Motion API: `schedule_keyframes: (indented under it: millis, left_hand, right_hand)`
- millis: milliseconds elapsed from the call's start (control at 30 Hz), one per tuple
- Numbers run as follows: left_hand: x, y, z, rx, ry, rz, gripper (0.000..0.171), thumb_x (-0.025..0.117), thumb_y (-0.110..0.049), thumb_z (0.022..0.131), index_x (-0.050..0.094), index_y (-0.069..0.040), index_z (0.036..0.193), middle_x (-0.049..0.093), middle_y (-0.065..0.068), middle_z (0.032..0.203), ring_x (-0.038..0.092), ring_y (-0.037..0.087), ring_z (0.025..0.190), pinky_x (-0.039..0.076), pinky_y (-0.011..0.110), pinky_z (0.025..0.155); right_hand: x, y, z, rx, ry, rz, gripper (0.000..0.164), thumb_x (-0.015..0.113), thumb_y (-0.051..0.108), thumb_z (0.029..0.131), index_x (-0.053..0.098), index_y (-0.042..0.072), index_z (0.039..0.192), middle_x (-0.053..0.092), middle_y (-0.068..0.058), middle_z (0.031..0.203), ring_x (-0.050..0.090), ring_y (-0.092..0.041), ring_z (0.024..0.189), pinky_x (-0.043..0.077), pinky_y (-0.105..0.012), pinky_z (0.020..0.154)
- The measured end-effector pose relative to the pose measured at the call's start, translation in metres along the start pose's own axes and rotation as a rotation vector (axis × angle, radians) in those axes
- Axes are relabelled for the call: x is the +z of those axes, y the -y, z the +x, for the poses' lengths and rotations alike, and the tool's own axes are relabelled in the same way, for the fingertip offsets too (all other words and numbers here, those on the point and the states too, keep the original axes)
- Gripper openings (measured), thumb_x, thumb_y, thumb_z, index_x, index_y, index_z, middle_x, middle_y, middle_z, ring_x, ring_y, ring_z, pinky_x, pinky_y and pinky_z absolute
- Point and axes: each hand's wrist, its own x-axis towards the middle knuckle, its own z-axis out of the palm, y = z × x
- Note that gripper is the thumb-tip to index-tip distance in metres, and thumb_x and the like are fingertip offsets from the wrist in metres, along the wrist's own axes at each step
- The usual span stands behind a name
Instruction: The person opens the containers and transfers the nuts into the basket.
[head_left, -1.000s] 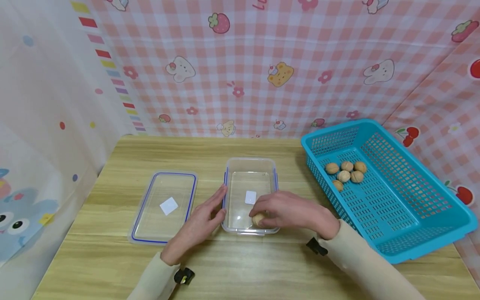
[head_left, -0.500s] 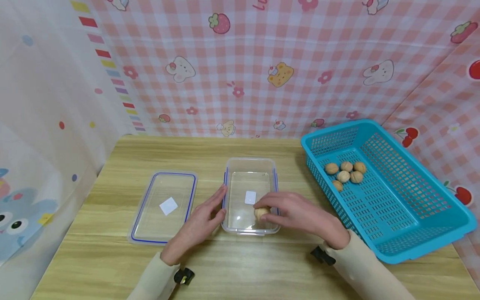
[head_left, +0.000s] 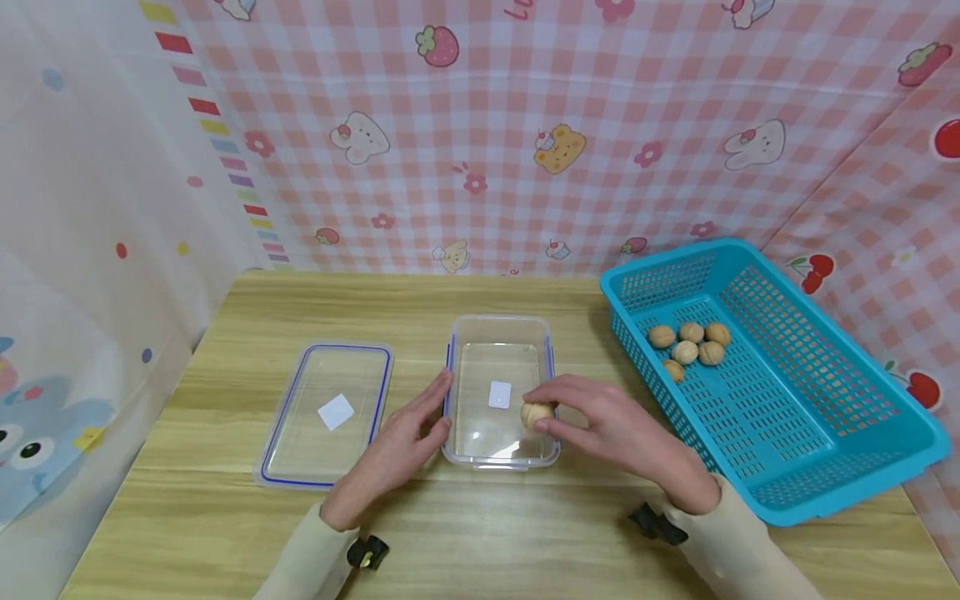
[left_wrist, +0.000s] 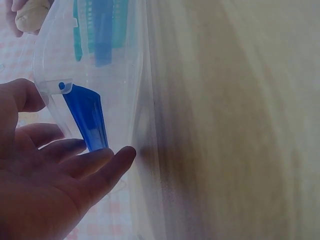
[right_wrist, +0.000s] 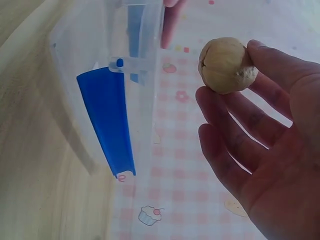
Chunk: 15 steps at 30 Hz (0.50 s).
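Note:
My right hand [head_left: 592, 421] pinches a walnut [head_left: 536, 414] between thumb and fingers. In the right wrist view the pale walnut [right_wrist: 226, 66] shows whole, higher than the rim of the clear plastic box [right_wrist: 150, 100]. Seen from the head, it is over the right side of that box [head_left: 501, 461], which has blue side clips and a white label [head_left: 499, 394]. My left hand [head_left: 401, 442] rests its extended fingers along the box's left wall. In the left wrist view these fingers [left_wrist: 117, 162] lie by a blue clip [left_wrist: 90, 115], loosely bent.
A clear lid [head_left: 333, 358] with a blue seal lies left of the box. At the right stands a turquoise basket [head_left: 780, 417] with several walnuts [head_left: 686, 352] near its far left corner. A checked cloth [head_left: 480, 125] hangs behind the wooden table [head_left: 495, 533].
My right hand has drawn the walnut a little to the right and slightly back, from the box's near right part to close by its right wall. My left hand keeps its place.

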Motion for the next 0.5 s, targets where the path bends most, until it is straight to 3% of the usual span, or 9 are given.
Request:
schedule_keyframes:
  millis: [367, 500]
  left_hand:
    - [0.0, 0.0, 0.0, -0.008, 0.007, -0.003, 0.061, 0.057, -0.013, 0.105, 0.033, -0.004, 0.16, 0.029, 0.013, 0.167, 0.031, 0.03, 0.151, 0.028, 0.046, 0.122]
    - [0.0, 0.0, 0.001, -0.011, 0.011, 0.001, 0.061, 0.057, -0.013, 0.105, 0.032, -0.004, 0.16, 0.028, 0.013, 0.167, 0.03, 0.03, 0.152, 0.028, 0.046, 0.123]
  right_hand:
    - [-0.015, 0.006, -0.008, -0.037, -0.125, -0.015, 0.036, 0.081, 0.006, 0.088, 0.073, 0.013, 0.122, 0.074, 0.005, 0.112, 0.068, -0.01, 0.097, 0.061, -0.034, 0.08]
    - [-0.023, 0.008, -0.011, -0.027, -0.168, -0.017, 0.039, 0.081, 0.004, 0.087, 0.073, 0.012, 0.124, 0.073, 0.006, 0.113, 0.069, -0.011, 0.101, 0.059, -0.027, 0.086]
